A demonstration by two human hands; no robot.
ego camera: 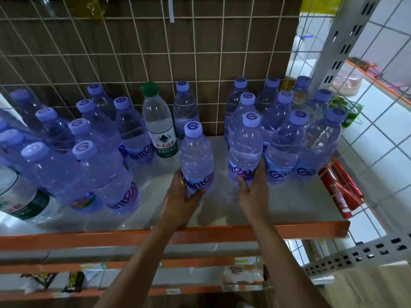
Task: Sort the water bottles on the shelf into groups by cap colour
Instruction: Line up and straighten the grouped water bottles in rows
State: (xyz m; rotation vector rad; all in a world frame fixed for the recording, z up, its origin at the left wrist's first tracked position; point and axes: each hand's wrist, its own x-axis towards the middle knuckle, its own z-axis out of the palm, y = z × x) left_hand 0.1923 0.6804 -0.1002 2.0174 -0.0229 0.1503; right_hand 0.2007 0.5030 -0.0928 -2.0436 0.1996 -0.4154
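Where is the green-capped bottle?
Head view: the green-capped bottle stands left of centre, towards the back of the shelf, between two purple-capped bottles.

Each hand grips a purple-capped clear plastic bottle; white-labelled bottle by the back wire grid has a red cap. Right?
No: head view shows the white-labelled bottle by the wire grid has a green cap, not red. Left hand and right hand each grip a purple-capped clear plastic bottle, as stated.
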